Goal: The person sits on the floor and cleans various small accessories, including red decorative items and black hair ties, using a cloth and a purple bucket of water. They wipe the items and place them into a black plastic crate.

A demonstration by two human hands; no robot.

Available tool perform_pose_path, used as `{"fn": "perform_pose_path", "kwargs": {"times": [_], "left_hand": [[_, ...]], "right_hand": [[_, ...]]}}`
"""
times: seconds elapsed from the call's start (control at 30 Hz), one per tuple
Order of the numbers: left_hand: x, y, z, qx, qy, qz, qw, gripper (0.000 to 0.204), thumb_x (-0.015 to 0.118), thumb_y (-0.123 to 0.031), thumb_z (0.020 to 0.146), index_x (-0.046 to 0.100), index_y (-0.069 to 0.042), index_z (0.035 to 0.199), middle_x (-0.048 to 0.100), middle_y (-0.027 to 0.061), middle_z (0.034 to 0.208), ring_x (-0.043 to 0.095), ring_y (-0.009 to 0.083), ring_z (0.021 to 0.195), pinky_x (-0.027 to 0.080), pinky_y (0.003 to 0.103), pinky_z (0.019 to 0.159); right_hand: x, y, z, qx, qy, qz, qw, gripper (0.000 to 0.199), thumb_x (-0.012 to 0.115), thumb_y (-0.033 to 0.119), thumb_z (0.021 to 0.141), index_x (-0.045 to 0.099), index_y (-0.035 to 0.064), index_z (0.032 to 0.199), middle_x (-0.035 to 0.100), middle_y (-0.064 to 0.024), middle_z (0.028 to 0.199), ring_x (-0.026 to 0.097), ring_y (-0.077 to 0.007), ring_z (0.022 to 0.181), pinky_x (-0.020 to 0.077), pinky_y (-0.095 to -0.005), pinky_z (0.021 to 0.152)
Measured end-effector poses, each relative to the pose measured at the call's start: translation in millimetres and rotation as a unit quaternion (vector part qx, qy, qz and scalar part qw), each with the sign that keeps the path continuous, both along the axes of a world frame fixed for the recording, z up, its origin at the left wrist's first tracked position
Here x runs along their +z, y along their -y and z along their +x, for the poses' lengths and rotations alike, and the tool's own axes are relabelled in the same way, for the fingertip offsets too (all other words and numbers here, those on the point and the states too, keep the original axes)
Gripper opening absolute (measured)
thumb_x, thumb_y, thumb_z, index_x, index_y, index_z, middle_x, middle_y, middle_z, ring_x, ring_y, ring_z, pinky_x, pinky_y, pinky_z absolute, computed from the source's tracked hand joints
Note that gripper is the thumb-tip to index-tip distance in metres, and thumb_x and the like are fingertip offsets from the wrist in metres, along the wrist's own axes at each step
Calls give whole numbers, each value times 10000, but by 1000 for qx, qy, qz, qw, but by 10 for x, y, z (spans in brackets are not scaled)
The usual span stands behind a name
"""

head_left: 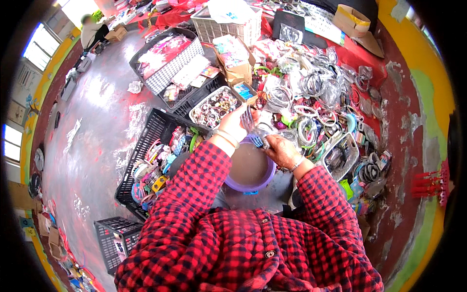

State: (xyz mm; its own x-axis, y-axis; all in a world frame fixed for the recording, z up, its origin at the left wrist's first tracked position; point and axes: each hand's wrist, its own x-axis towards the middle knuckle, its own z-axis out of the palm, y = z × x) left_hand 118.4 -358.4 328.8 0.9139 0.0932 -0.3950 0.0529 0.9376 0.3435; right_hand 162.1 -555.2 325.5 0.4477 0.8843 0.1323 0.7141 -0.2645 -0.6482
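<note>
My left hand (pixel 234 122) is raised over a purple basin (pixel 250 170) and pinches a clear plastic packet (pixel 249 119) with a dark item inside. My right hand (pixel 282 150) sits at the basin's far rim, fingers closed on the lower end of the same packet, next to a small blue piece (pixel 257 141). The basin holds murky brownish water. Both sleeves are red and black checked.
A heap of bagged bangles and hair hoops (pixel 316 102) spreads ahead and to the right. Black crates (pixel 151 141) of colourful accessories stand on the left, a white basket (pixel 228 24) at the back, a black crate (pixel 114 238) near my left side. A person (pixel 92 31) sits far left.
</note>
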Motion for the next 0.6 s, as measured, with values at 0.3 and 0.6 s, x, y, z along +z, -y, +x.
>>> {"fn": "perform_pose_path", "kwargs": {"times": [0.3,0.6], "left_hand": [[24,416,-48,-28,90,142,985,242,425,-179,908,498,20,1025,609,144,900,606,228,825,477,331,793],[49,117,19,-10,60,81,995,321,439,-231,899,554,69,911,582,207,942,549,294,944,418,412,887]], "right_hand": [[156,-43,-88,-137,-12,56,989,214,568,224,800,523,41,902,583,-213,728,566,-400,701,437,-435,591],[313,-5,-28,-50,-190,-50,979,273,583,283,794,555,50,934,597,-174,742,599,-307,723,453,-391,661]]}}
